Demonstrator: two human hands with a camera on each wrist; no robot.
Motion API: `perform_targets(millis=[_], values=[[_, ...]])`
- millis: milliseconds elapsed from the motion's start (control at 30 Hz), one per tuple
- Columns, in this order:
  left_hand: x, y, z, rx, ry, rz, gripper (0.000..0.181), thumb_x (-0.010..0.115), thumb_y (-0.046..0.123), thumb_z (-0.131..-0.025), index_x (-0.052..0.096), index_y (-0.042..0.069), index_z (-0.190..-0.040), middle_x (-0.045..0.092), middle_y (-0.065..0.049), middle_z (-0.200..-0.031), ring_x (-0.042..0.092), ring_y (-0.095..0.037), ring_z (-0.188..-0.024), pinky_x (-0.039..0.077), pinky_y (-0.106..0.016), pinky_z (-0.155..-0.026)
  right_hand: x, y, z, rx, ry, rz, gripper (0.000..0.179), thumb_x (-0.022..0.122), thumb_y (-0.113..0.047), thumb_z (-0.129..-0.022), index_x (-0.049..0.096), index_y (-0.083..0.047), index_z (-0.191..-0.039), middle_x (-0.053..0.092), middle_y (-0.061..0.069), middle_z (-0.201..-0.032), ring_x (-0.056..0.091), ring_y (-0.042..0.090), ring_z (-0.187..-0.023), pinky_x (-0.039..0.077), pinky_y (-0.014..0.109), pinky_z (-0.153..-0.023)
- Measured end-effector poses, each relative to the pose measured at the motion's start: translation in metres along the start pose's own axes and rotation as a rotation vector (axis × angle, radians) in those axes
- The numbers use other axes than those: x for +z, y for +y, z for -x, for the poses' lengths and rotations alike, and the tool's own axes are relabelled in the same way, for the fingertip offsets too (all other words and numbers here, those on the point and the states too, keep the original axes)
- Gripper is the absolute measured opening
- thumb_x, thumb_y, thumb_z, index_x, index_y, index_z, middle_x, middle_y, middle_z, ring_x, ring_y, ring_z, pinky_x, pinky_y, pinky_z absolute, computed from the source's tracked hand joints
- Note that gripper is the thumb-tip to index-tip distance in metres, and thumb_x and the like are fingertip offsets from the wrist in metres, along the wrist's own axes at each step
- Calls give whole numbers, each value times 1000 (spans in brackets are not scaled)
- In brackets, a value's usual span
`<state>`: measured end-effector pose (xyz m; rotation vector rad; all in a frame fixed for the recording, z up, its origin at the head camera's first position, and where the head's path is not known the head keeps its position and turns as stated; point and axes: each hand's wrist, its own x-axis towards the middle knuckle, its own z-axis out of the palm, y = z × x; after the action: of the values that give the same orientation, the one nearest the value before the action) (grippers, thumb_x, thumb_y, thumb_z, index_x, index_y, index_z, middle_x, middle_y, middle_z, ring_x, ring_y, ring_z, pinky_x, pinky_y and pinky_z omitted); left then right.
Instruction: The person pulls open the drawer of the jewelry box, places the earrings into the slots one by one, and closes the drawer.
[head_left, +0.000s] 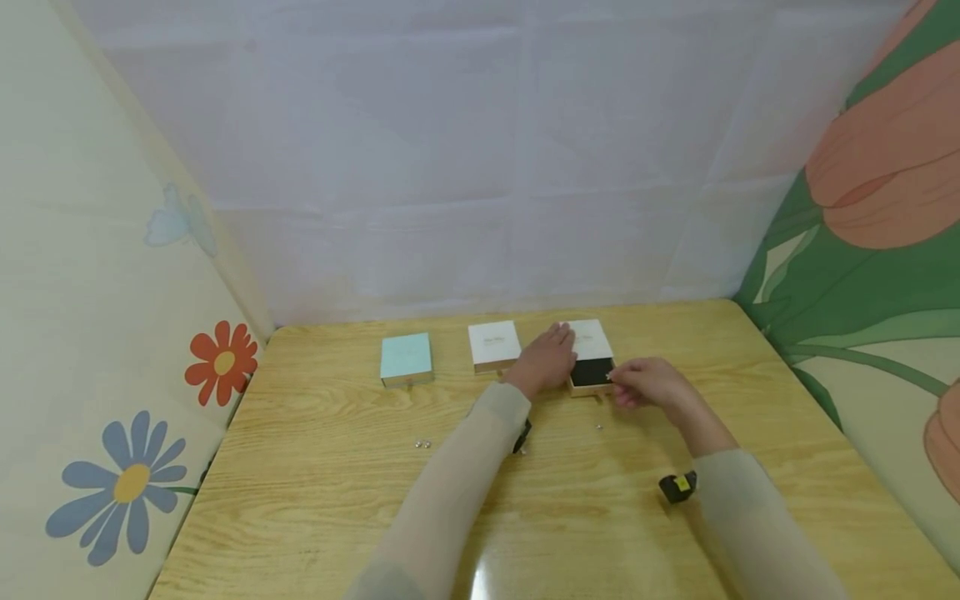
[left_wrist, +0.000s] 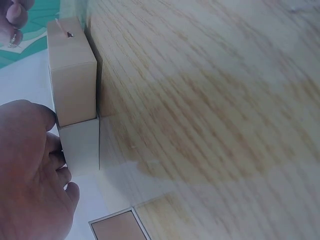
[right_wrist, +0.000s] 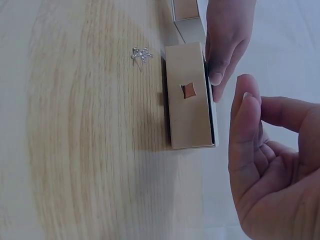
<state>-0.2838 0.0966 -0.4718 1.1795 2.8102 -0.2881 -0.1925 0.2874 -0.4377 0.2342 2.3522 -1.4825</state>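
Observation:
A white box [head_left: 592, 337] has its drawer [head_left: 592, 372] pulled partway toward me, showing a black lining. My left hand [head_left: 544, 360] rests on the left side of the box's white sleeve, fingers close together and fairly straight. Above the drawer's right edge, my right hand [head_left: 649, 383] pinches a small sparkling earring [left_wrist: 13, 39] between thumb and forefinger; its shape is mostly hidden by the fingertips. In the right wrist view, a snowflake-shaped stud earring [right_wrist: 142, 54] lies on the table in front of the drawer's tab [right_wrist: 188, 90].
To the left stand another white box [head_left: 493, 342] and a mint-green box [head_left: 407, 357], both closed. Small shiny pieces [head_left: 423, 444] lie at the table's left, and another [head_left: 523, 452] lies beside my left sleeve. A white cloth [head_left: 450, 167] hangs behind the table.

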Motion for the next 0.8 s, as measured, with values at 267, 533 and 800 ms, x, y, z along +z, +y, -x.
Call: perform_targets(millis=[267,533,800], values=[[-2,0,0,-3,-3,-23,56,20,33,-114,19,6,-162,16,-8,-170,10,-19,-157,8,-31,-128,-2,-2,-5,41,16,-78,42,55,-16,-104,53,16,-131,72,9,-89,69,11,-72,62,27,-70],[-4,1,2,-24,-11,34,56,20,33,-113,17,6,-162,13,-8,-170,9,-19,-157,8,-30,-128,-3,-4,-8,54,11,-112,43,55,-16,-104,51,16,-133,72,6,-86,69,10,-70,62,27,-69],[-3,1,1,-51,-14,124,56,20,34,-113,16,7,-163,11,-7,-170,8,-18,-157,7,-28,-127,-3,-7,-10,66,14,-121,43,55,-15,-104,51,17,-132,72,5,-85,69,10,-70,62,28,-71]])
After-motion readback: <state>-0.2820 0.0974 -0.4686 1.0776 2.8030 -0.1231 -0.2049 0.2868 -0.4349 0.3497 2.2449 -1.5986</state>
